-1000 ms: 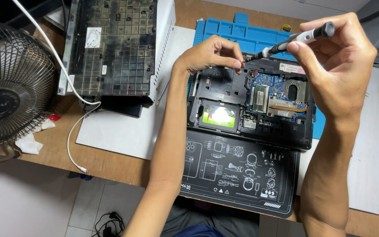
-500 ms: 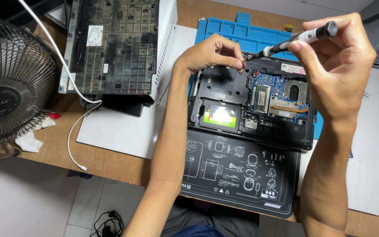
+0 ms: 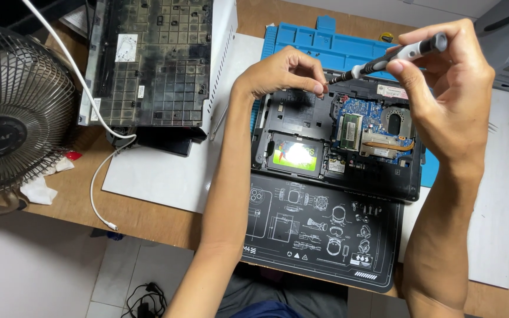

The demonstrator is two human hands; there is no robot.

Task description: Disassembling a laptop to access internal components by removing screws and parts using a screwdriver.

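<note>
Now the right hand (image 3: 443, 88) grips a grey screwdriver (image 3: 384, 58) in the upper right of the frame. Its tip meets the pinched fingertips (image 3: 319, 87) of the left hand (image 3: 281, 73), above the opened laptop (image 3: 337, 141) at centre.

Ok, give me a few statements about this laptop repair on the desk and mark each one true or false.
1. The right hand holds a screwdriver. True.
2. The left hand rests on the fan. False: its fingertips pinch at the screwdriver's tip, above the opened laptop.
3. The laptop lies partly on a blue mat. True.
4. The fan stands at the right of the desk. False: it stands at the left edge.
5. A white cable runs across the desk left of the laptop. True.
</note>
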